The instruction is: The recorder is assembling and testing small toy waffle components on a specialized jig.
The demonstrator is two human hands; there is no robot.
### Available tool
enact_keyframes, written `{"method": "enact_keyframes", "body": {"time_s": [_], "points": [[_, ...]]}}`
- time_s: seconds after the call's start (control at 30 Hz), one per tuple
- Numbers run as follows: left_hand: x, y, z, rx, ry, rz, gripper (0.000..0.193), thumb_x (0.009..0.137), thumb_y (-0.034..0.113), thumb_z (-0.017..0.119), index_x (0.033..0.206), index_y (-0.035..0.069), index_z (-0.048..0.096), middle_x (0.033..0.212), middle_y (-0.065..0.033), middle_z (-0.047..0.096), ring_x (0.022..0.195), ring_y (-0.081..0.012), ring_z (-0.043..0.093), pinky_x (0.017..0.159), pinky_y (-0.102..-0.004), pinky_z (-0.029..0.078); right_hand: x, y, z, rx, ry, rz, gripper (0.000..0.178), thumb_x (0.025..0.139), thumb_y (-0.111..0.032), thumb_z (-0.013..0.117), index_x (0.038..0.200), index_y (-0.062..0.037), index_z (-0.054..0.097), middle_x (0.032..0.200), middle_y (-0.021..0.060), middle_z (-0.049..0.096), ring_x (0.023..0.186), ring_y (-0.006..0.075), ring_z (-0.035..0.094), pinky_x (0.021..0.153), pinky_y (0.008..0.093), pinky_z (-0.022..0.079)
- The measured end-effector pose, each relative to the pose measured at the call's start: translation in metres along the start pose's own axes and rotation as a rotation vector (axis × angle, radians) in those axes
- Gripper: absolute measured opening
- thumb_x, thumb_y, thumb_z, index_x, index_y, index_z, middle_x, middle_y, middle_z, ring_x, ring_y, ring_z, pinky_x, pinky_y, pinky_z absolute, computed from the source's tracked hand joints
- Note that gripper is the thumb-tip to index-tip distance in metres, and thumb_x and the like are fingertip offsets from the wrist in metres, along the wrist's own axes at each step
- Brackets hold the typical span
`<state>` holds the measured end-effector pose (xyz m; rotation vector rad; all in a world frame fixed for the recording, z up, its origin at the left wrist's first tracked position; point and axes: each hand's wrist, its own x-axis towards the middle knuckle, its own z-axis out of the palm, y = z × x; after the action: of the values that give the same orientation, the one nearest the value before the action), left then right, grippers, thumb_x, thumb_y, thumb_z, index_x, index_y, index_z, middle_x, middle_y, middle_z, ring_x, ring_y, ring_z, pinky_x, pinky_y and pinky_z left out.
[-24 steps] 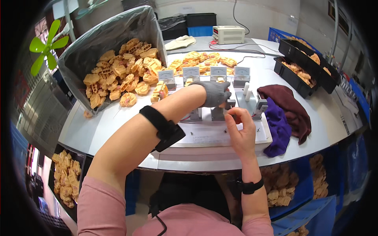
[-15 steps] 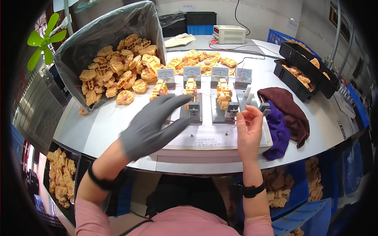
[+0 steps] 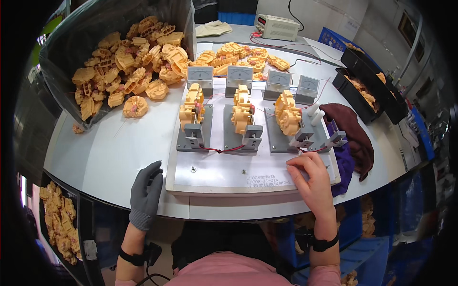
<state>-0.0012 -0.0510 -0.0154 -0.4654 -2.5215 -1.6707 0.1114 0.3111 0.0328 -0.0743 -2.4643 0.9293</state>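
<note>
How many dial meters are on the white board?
4, in a row along the back of the white board: the leftmost meter, second meter and third meter behind the mounted yellow assemblies, the rightmost meter behind the white pegs. None seem hidden.

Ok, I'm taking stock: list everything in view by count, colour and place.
Table: 1, white, centre
Test board: 1, white, on table
Meters: 4, grey, board's back
Mounted assemblies: 3, yellow, on board
Loose assemblies: many, yellow, bin, trays, table
Lined bin: 1, dark grey, left
Power supply: 1, beige, back
Folded cloth: 1, cream, back
Cloths: 2, brown, purple, right
Trays: several, black, both sides
Crates: several, blue, right
Left hand: 1, grey glove, table's front edge
Right hand: 1, bare, board's right front
</note>
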Motion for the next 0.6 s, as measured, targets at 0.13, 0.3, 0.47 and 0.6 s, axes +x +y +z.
{"method": "enact_keyframes", "body": {"time_s": [0.13,0.3,0.47,0.6], "points": [[0.004,-0.009,0.011,-0.097,-0.002,-0.039,0.031,0.098,0.005,0.055,0.128,-0.002,0.059,0.107,-0.0104,0.065,0.098,-0.0154,0.062,0.089,-0.0285,0.049,-0.002,-0.001,0.0,-0.047,-0.001,0.043,0.01,0.087,-0.005,0.069,0.095,0.0,0.068,0.093,0.012,0.061,0.09,0.0283,0.06,0.079,0.0361,0.049],[0.008,-0.005,0.009,-0.089,-0.007,-0.052,0.029,0.098,0.004,0.055,0.125,-0.004,0.06,0.103,-0.0099,0.064,0.093,-0.0146,0.061,0.086,-0.028,0.049,0.003,-0.01,-0.001,-0.082,-0.051,0.061,0.008,0.089,-0.002,0.065,0.096,0.0006,0.068,0.095,0.0096,0.058,0.086,0.0212,0.061,0.078,0.0291,0.048],[0.006,-0.011,0.012,-0.086,0.007,-0.033,0.029,0.096,0.003,0.056,0.123,-0.004,0.061,0.101,-0.011,0.064,0.092,-0.0169,0.062,0.085,-0.0297,0.05,0.002,-0.011,-0.002,-0.008,-0.076,0.127,0.008,0.09,-0.002,0.064,0.098,0.0006,0.067,0.097,0.0081,0.057,0.087,0.0184,0.06,0.079,0.0277,0.048],[0.005,-0.011,0.013,-0.071,0.003,-0.017,0.029,0.095,0.002,0.057,0.123,-0.004,0.062,0.102,-0.0122,0.064,0.092,-0.0186,0.063,0.085,-0.0305,0.05,0.001,-0.011,-0.002,-0.001,-0.077,0.125,0.01,0.09,-0.002,0.064,0.099,0.0011,0.066,0.098,0.0083,0.057,0.088,0.0181,0.06,0.08,0.0271,0.048]]}}
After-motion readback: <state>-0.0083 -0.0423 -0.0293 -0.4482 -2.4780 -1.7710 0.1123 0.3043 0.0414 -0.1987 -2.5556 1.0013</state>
